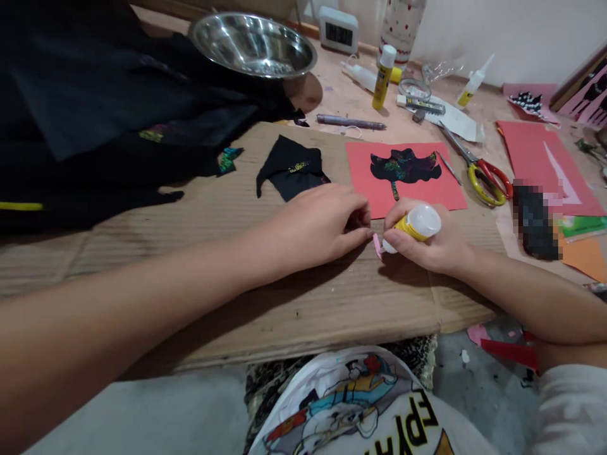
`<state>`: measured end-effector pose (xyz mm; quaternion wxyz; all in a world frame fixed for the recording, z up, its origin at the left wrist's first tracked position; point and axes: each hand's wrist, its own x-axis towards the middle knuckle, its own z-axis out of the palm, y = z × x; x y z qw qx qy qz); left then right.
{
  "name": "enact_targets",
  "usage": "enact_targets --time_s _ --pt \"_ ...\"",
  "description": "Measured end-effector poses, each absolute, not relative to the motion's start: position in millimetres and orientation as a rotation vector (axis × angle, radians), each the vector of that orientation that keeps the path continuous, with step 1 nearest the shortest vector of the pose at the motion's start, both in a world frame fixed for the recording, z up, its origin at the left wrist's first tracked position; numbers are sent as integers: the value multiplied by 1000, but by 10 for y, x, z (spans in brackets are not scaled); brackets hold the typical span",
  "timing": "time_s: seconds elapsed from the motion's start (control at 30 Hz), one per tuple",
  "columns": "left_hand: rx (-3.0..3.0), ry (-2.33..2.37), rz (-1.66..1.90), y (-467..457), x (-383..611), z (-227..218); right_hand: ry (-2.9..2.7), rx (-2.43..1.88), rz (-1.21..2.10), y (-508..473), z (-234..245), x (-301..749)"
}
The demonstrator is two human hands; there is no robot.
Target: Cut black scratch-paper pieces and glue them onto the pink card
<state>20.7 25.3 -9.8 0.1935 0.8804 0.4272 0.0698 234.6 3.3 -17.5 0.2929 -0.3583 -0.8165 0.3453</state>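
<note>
My right hand [434,246] is wrapped round a white and yellow glue bottle [422,222], tipped with its nozzle end down. At its tip is a small pink paper strip [377,246]. My left hand [327,221] pinches the strip's other side between thumb and finger, just above the cardboard. Behind the hands lies a red card [358,189] bearing a black fabric cutout [403,167] with glittery patches and a thin glittery stem. Left of the card is a folded piece of black fabric [284,161], partly behind my left hand.
Black fabric [118,114] covers the left side of the cardboard sheet [284,309]. A metal bowl [251,47], glue stick [384,76], pen [351,122] and second glue bottle [474,82] stand or lie behind. Scissors [488,180] and red paper [535,151] lie right.
</note>
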Motion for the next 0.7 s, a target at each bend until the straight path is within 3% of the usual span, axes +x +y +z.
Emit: enact_targets --time_s 0.7 --pt "2482 1164 261 210 261 -209 -2213 -949 972 9 -125 2334"
